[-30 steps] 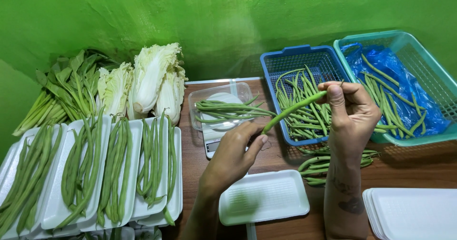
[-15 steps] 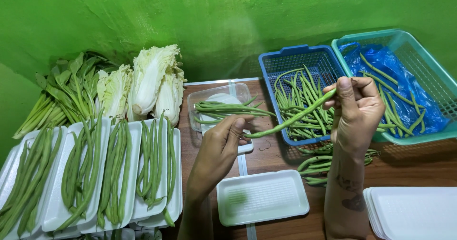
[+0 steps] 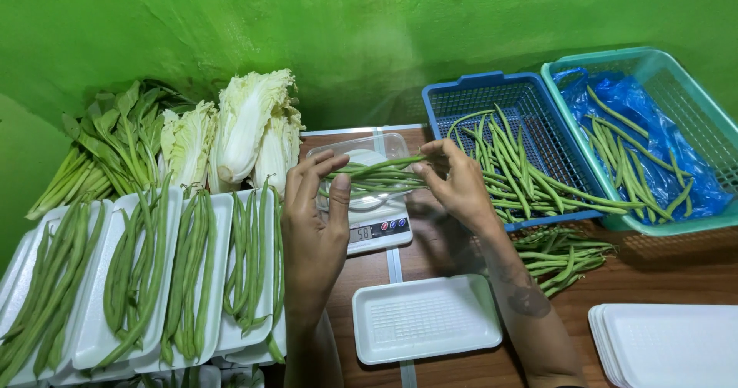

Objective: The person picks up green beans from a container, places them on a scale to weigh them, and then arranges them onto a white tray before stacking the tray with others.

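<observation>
Both my hands are at a small white kitchen scale (image 3: pixel 377 230) with a clear tray on top. A bundle of long green beans (image 3: pixel 377 177) lies across that tray. My left hand (image 3: pixel 314 226) holds the bundle's left end with its fingers around it. My right hand (image 3: pixel 457 184) pinches the right end of the beans. An empty white foam tray (image 3: pixel 425 317) lies on the wooden table just in front of the scale.
Several foam trays filled with green beans (image 3: pixel 154 280) line the left. Behind them lie leafy greens (image 3: pixel 100 146) and napa cabbages (image 3: pixel 242 126). A blue basket (image 3: pixel 530 99) and a teal basket (image 3: pixel 661 73) hold more beans; loose beans (image 3: pixel 565 253) and stacked empty trays (image 3: pixel 669 342) lie at the right.
My right hand has carried a bean from the blue basket leftward to the scale. My left hand moved up to the bundle, and both hands now hold it on the scale.
</observation>
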